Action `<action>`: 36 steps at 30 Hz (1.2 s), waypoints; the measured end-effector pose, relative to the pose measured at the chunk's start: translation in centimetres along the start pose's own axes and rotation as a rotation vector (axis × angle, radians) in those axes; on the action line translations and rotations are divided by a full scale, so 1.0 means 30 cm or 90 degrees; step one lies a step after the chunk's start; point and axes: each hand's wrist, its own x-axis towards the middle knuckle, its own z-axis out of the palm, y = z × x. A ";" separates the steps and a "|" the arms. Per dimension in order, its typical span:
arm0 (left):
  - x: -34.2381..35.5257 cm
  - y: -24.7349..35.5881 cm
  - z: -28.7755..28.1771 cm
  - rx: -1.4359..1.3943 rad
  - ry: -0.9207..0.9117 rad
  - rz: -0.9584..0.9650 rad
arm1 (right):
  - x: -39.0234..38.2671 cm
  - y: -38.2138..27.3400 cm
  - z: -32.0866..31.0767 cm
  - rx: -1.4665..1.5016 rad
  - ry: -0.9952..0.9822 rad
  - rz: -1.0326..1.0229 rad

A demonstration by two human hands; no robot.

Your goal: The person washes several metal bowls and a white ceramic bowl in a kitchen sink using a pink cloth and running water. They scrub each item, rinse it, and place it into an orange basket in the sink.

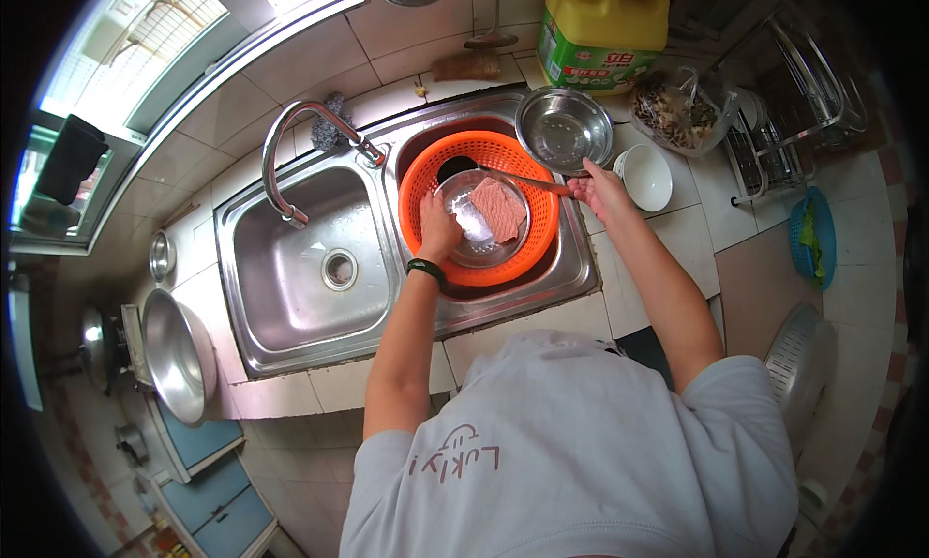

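Note:
An orange plastic basket [549,231] sits in the right basin of the steel sink. In it lies a shiny round bowl [481,255], clear or metal, with a folded pink cloth [499,210] inside. My left hand [438,231] is closed on the bowl's left side, its fingertips partly hidden. My right hand [602,190] pinches the end of a brownish handle at the basket's right rim. That handle belongs to a long utensil with a dark rounded head [456,168], which reaches across the basket; its exact kind is unclear.
The left basin [310,258] stands under a curved tap [276,156]. Behind and right of the basket are a steel bowl [564,130], white bowls [646,178], a yellow-green jug [605,35], a filled plastic bag [682,113] and a wire rack [774,161]. A large metal basin [178,355] stands left.

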 end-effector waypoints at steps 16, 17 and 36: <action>-0.201 0.051 -0.134 -0.368 0.215 -0.031 | 0.032 0.017 0.153 -0.196 -0.027 -0.014; -0.214 0.045 -0.149 -0.415 0.237 -0.049 | 0.015 0.045 0.176 -0.253 -0.036 0.018; -0.189 0.034 -0.600 -0.317 0.511 -0.064 | -0.202 0.024 -0.017 -0.361 -0.077 -0.354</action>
